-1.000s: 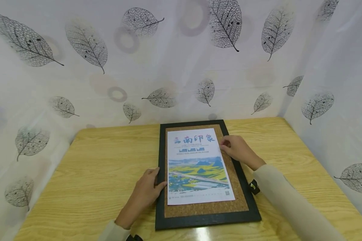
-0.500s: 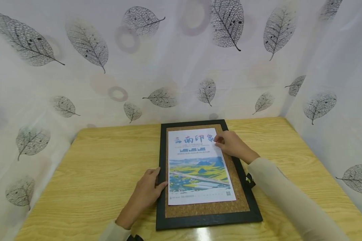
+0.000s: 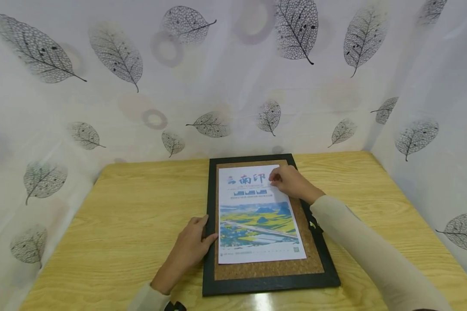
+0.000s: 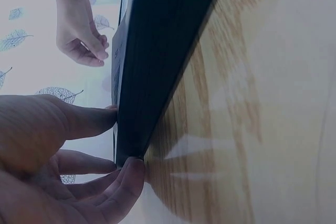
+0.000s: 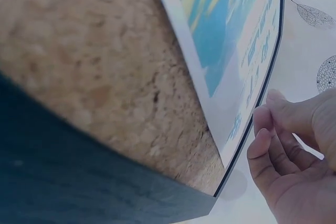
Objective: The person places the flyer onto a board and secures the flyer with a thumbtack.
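Observation:
A black-framed cork board [image 3: 268, 271] lies on the wooden table, with a white printed poster [image 3: 257, 229] flat on the cork. My left hand [image 3: 188, 244] holds the frame's left side, thumb on its top edge. In the left wrist view the fingers [image 4: 126, 187] of that hand curl against the frame's outer side. Over the poster's upper right part hovers my right hand [image 3: 292, 182], hiding the last large character. Its thumb and index fingertips meet, as the right wrist view also shows; I cannot tell whether something tiny sits between them.
Table surface [image 3: 140, 207] extends on both sides of the board. Behind it and at the sides hang white curtains [image 3: 233, 82] printed with leaves. A black strap [image 3: 315, 225] shows at the right wrist, next to the frame's right side.
My right hand has moved left, from the poster's right edge to over its upper right part, fingertips staying together. The left hand stays on the frame, and the poster lies in the same place.

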`<state>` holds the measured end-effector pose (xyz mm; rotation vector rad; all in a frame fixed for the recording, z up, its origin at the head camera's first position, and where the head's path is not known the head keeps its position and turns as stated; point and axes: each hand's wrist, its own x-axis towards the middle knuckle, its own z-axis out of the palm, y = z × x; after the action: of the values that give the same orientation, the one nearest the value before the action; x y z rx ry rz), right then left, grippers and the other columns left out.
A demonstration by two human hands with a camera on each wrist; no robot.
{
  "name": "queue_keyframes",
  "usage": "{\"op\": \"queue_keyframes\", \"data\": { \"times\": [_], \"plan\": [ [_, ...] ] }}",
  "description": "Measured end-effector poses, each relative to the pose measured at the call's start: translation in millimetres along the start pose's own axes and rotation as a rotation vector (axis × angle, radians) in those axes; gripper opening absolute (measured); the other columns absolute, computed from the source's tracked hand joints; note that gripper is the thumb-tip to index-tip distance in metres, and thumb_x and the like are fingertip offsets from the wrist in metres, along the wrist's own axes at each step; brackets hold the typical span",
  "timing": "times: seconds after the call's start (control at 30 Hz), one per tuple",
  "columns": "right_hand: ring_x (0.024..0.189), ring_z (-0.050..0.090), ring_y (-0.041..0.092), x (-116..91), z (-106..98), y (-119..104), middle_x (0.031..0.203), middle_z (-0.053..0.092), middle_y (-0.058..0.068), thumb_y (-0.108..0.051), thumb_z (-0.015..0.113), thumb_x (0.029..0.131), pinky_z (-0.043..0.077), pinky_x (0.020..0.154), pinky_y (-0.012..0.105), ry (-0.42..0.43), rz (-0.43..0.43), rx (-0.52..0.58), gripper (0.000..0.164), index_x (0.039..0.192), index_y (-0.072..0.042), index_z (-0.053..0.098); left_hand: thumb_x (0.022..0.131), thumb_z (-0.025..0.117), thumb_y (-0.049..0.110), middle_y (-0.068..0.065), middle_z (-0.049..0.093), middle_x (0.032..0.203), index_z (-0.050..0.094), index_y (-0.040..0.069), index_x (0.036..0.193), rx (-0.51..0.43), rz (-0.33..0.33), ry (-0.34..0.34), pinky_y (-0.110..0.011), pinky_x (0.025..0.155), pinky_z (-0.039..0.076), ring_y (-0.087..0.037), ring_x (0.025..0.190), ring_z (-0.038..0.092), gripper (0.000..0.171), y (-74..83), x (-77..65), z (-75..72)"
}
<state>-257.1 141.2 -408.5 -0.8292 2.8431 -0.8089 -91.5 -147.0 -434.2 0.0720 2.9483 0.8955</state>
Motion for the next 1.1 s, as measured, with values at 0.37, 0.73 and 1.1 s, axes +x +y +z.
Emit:
{"op": "queue_keyframes", "data": {
  "times": [0.37,0.73,1.1],
  "plan": [
    [0.086,0.06,0.02,16.1,5.7,-1.8,0.095,0.066,0.01,-0.006,0.064,0.089,0.051,0.075,0.036,-0.019,0.042,0.046,0.014,0.1,0.001,0.071,0.089,0.067,0.025,-0.021,0.05,0.129,0.044,-0.003,0.139,-0.019,0.036,-0.012,-0.041,0.077,0.051,-0.03,0.106,0.058,0.061,-2.5,-1.0,-0.6],
    [0.091,0.061,0.021,27.8,12.7,-0.5,0.101,0.067,0.01,-0.008,0.064,0.09,0.051,0.079,0.037,-0.033,0.096,0.086,0.017,0.103,0.0,0.071,0.089,0.068,0.024,-0.022,0.05,0.128,0.045,-0.005,0.137,-0.022,0.049,-0.01,-0.037,0.07,0.049,-0.028,0.1,0.059,0.06,-3.3,-0.9,-1.3],
    [0.091,0.06,0.021,37.3,15.5,4.5,0.1,0.066,0.008,-0.009,0.062,0.091,0.05,0.082,0.037,-0.037,0.115,0.092,0.015,0.102,-0.003,0.071,0.089,0.067,0.024,-0.021,0.051,0.128,0.044,-0.005,0.138,-0.018,0.035,-0.006,-0.044,0.082,0.05,-0.032,0.109,0.056,0.061,-4.5,0.9,-0.1]
  ]
}}
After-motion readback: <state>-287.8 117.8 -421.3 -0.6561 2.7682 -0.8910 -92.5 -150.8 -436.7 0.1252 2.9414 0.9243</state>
